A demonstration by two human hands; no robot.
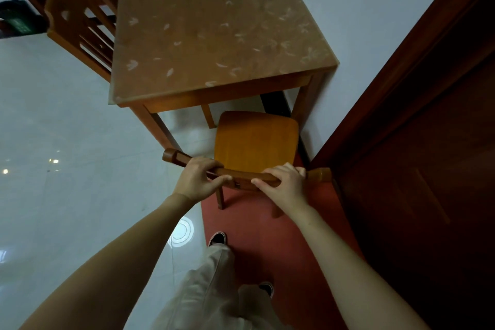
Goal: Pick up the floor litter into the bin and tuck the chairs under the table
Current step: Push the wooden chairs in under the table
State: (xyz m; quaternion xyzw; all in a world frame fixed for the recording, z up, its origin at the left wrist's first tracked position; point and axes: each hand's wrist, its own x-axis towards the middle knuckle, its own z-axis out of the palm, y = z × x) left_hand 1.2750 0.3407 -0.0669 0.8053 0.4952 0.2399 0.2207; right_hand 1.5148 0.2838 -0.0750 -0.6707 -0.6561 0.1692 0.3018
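A wooden chair (254, 142) stands in front of me at the near end of the wooden table (214, 35), its seat front just under the table edge. My left hand (198, 179) grips the chair's curved top rail on the left. My right hand (286, 185) grips the same rail on the right. The chair's rear legs stand on a red floor strip. A second wooden chair (77, 21) sits tucked along the table's left side. No litter or bin shows in view.
A dark wooden door (415, 155) and its frame close off the right side, close to the chair. A white wall runs behind the table on the right. Glossy white floor tiles (67, 142) spread to the left. A dark object (18, 19) lies far left. My feet stand below the chair.
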